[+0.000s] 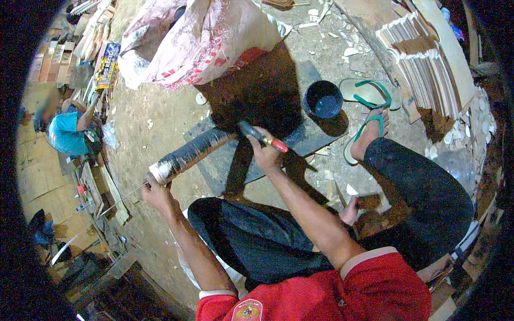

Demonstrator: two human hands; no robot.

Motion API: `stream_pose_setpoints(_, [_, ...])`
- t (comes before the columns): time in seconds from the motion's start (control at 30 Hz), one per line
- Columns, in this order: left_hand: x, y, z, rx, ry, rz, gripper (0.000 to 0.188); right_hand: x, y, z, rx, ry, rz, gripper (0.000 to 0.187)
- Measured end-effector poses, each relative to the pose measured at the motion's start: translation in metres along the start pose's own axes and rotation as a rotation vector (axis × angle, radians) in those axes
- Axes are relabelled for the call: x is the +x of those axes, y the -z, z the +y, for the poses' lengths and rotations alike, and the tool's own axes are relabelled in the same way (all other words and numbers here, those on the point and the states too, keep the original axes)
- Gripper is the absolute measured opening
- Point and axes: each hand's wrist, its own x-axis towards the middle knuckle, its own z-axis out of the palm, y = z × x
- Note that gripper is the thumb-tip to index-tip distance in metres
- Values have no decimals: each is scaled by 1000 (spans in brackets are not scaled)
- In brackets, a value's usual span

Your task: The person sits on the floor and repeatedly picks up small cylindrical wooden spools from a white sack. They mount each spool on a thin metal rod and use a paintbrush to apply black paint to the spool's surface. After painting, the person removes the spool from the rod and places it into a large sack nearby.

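Cylinder (195,152): in the head view, it is slanting between the two hands, its pale end showing by the left hand, a dark, glossy coat covering most of its length, and its far end reaching over the board's shadowed part.
Rod (123,199): it is sticking out thin and straight from the left hand, pointing down and to the left.
Left hand (159,196): its fingers are clamping the rod right beside the cylinder's pale end.
Right hand (264,151): its fingers are curling firmly around the brush handle.
Brush (277,144): its red-tipped handle is pointing right, its dark head lying near the cylinder's far end; whether they are touching, I cannot tell.
Bucket (307,101): it is standing dark and round to the right of the brush, on the board's edge.
Board (210,177): it is lying flat and dark on the ground below the cylinder.
Sack (235,40): it is bulging, whitish with red marks, beyond the board.
Sandals (369,92): one is lying unworn near the bucket, the other is sitting on a foot.
Wooden pieces (428,80): they are leaning in stacked rows at the upper right.
Co-worker (69,132): a person in a teal shirt is sitting at the far left.
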Motion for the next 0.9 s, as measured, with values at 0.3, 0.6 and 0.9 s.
stream_pose_setpoints(0.3, [0, 2, -6, -142, 30, -24, 30, -8, 2, -13, -8, -9, -94, 22])
stream_pose_setpoints(0.6, [4, -2, 4, -83, 1, -38, 30, 5, 7, -7, -19, 70, -151, 25])
stream_pose_setpoints(0.9, [6, -3, 4, -12, 22, -46, 30, 2, 9, 11, 63, -60, -77, 29])
